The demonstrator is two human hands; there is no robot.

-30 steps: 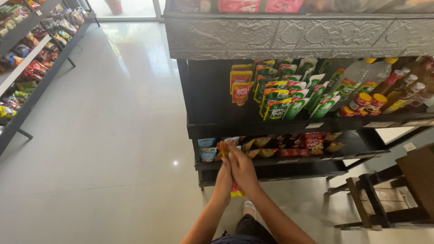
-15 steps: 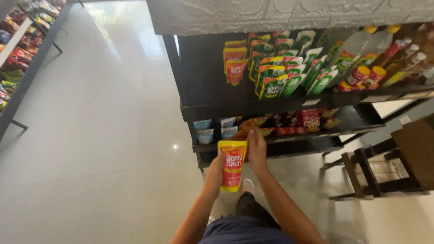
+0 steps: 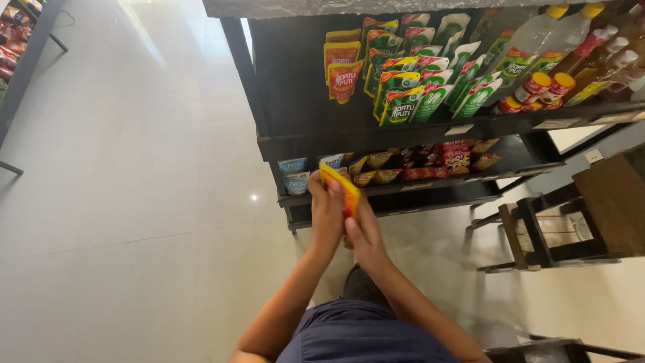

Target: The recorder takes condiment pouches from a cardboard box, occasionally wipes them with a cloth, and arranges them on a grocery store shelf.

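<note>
A yellow and red stand-up pouch [image 3: 340, 189] is pinched between both my hands, seen edge-on in front of the black shelf unit [image 3: 376, 142]. My left hand [image 3: 326, 210] grips its left side. Against its right side and lower edge presses my right hand [image 3: 365, 236]. The pouch is level with the lower shelf, just before a row of small snack packets [image 3: 416, 165]. Similar yellow and red pouches [image 3: 341, 67] stand on the shelf above, next to green and white pouches [image 3: 430, 87].
Clear bottles with yellow caps [image 3: 537, 47] and small jars [image 3: 537, 87] fill the upper shelf's right end. A dark wooden chair [image 3: 578, 215] stands to the right of the shelf. Another stocked rack [image 3: 20, 40] lines the far left across the pale tiled floor [image 3: 134, 202].
The pouch was hanging face-on below the left hand; it is now raised toward the lower shelf and turned edge-on, with both hands closed on it. The view has moved closer to the shelves.
</note>
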